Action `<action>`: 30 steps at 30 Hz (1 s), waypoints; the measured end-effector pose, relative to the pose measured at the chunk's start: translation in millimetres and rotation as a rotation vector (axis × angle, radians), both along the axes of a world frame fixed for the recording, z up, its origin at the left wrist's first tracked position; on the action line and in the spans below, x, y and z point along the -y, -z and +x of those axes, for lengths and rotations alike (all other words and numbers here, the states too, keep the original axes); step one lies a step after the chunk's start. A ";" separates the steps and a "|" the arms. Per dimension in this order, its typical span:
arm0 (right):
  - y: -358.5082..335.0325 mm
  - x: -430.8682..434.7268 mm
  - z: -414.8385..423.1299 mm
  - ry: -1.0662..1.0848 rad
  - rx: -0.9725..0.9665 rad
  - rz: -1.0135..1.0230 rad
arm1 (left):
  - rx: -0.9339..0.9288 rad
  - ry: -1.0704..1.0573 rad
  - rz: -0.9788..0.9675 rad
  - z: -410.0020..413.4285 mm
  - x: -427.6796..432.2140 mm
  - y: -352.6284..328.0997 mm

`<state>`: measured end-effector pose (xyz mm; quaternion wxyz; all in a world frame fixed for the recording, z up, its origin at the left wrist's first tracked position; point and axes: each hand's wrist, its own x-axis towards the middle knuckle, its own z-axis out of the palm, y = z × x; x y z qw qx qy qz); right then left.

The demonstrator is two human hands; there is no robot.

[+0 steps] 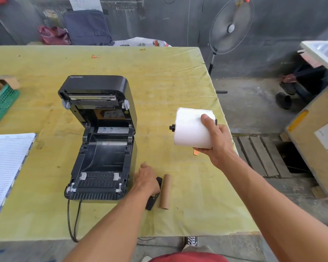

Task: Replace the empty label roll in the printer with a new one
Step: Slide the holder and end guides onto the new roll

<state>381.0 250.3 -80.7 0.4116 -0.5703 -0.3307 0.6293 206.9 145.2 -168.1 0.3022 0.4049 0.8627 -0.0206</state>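
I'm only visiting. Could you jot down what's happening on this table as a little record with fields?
Printer: black plastic label printer, lid open, roll bay empty
Right hand: holds white label roll on black spindle, above the table
Left hand: grips black plastic piece
Old roll: brown cardboard tube, lying beside that piece on yellow-green tablecloth

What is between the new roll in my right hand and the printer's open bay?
Nothing visible blocks the roll. The lid is up, the bay empty. The left hand, gripping a black part, and the empty core lie nearer you, beside the path.
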 end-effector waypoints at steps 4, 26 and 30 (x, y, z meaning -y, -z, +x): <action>1.3 -0.2 2.2 -0.011 -0.001 0.009 | -0.027 0.069 0.018 -6.8 -9.8 -15.0; -11.7 -9.1 6.2 -0.009 -0.023 0.042 | 0.699 -0.103 0.881 -10.5 -74.0 -99.3; -16.5 -8.9 5.4 -0.032 -0.041 0.043 | 0.719 -0.121 0.915 -15.2 -75.3 -103.8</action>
